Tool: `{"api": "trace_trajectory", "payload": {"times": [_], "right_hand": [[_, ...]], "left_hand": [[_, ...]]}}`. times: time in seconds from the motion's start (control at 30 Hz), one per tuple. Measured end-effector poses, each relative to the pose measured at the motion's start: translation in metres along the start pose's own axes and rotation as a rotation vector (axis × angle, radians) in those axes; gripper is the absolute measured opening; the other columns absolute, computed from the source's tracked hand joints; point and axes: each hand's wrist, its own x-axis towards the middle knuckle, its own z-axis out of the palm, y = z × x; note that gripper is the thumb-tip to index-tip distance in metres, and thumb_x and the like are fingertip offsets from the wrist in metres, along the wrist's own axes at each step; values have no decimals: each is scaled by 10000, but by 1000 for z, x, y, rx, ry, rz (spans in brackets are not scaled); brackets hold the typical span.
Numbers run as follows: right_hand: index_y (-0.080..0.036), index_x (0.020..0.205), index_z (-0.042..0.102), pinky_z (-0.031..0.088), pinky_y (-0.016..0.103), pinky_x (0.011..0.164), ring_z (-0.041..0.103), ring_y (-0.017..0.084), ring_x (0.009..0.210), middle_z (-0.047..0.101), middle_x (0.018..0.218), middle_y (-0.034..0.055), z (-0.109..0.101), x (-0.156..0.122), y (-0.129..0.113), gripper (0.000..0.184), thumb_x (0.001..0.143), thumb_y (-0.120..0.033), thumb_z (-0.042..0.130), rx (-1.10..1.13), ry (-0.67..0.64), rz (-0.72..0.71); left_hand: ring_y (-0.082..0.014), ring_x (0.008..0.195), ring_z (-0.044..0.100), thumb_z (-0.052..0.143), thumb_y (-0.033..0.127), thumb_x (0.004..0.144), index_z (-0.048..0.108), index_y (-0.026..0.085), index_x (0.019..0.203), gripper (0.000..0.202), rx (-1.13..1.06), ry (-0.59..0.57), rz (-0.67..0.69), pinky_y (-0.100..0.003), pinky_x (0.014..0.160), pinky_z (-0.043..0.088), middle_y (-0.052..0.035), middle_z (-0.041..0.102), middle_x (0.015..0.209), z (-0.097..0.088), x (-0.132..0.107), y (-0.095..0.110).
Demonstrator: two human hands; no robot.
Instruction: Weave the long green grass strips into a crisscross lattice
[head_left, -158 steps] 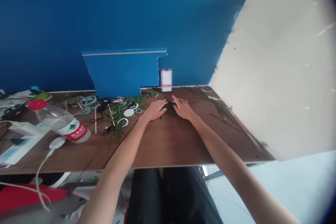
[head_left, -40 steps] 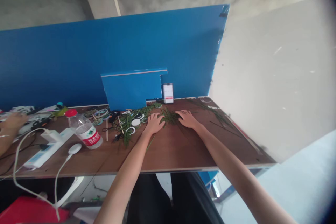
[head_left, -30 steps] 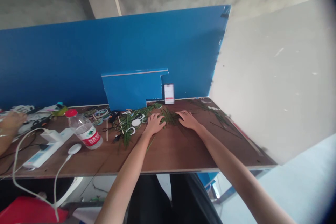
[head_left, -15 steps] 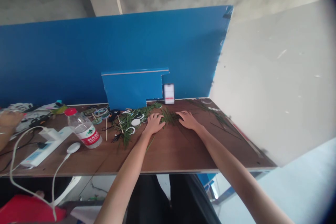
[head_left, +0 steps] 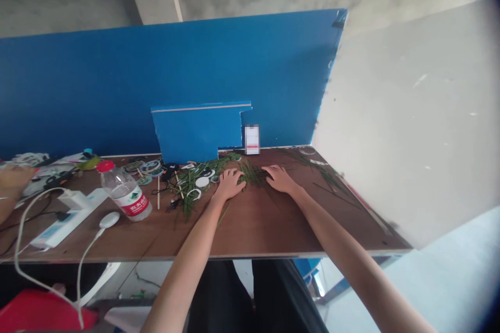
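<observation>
Thin green grass blades (head_left: 253, 173), flat hands

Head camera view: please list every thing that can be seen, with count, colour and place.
green grass blades: one bunch, green, between and under the two hands
loose grass strands: several, green, far right of the table
rings: several, white and greenish, left of the left hand
wooden sticks: at least two, pale, near the rings
water bottle: one, clear with red cap and label, left of centre
power strip: one, white, left front
cable: one, white, hanging off the front edge
small card: one, white and red, against the partition
blue board piece: one, leaning on the partition
table: one, brown
another person's hand: one, far left
left hand: flat on the grass
right hand: flat on the grass
</observation>
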Motion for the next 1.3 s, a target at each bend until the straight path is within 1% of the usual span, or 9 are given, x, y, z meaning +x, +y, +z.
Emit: {"api": "trace_trajectory", "payload": {"times": [0.33,0.6,0.83,1.1,1.3], "right_hand": [[-220,1426,443,261,571,1096,358,271,1355,525,1408,115,-1,0,-1,545,882,-237,438,17,-12,11],[-220,1423,449,263,555,1099,369,267,1348,525,1410,108,1,1,1,540,883,-232,439,12,-7,7],[-208,1418,454,276,556,1093,376,271,1340,529,1406,112,1,0,1,535,884,-235,440,-2,1,-5],[-219,1423,451,278,561,1091,377,270,1341,529,1406,107,1,0,1,536,888,-239,437,4,-4,3],[-210,1417,455,264,586,1093,374,277,1342,527,1409,112,1,0,1,532,887,-245,431,15,0,2]], "left_hand": [[-297,1357,304,490,437,906,518,317,1281,395,-30,-14,-4,-520,1090,299,-58,431,1437,-3,-1,0],[-301,1346,322,423,453,945,496,297,1335,426,17,2,-13,-511,1085,308,-72,436,1441,1,1,-2],[-307,1341,327,428,482,942,501,295,1326,434,35,4,-29,-506,1074,323,-77,441,1434,3,1,-2],[-313,1315,348,426,498,943,513,295,1307,426,46,35,-31,-508,1053,336,-78,458,1409,7,2,-3],[-309,1325,338,426,498,946,509,289,1315,432,45,20,-44,-500,1061,329,-82,450,1416,5,1,-2]]}}
